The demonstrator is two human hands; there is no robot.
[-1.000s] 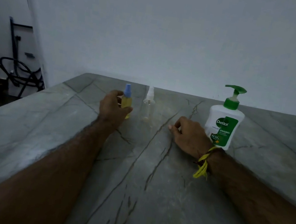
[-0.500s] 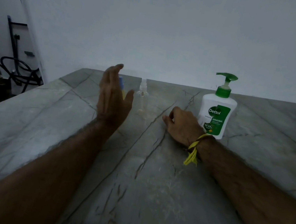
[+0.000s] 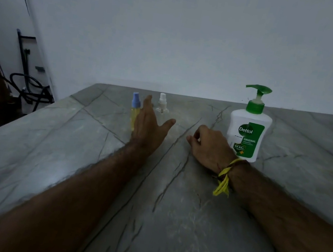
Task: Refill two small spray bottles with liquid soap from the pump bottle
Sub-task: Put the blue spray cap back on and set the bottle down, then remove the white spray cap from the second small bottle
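A pale wall is filling the upper half of the frame, and below it a grey, dark-veined stone surface [image 3: 180,214] is stretching toward the camera. At the far left edge, black cables [image 3: 30,88] are lying by a dark stand on the floor.

The left hand [image 3: 150,127] is hovering or resting in the middle of the frame, fingers straight and together pointing away toward the wall, thumb spread out to the right; it is holding nothing. Its forearm is running down to the lower left corner. The right hand [image 3: 212,147] is sitting to the right of centre with its fingers loosely curled under, knuckles up, gripping nothing, while yellow threads [image 3: 222,184] are hanging from its wrist. The two hands are lying apart, with a dark vein of the stone between them.

The blue-capped bottle [image 3: 134,110], with yellowish liquid inside, is standing upright just left of the left hand's fingers, partly hidden by them; whether they are touching cannot be told. The clear bottle [image 3: 162,105] with a white cap is standing upright just beyond that hand. The pump bottle [image 3: 249,125], white with a green pump and label, is standing upright right of the right hand, close behind its wrist.
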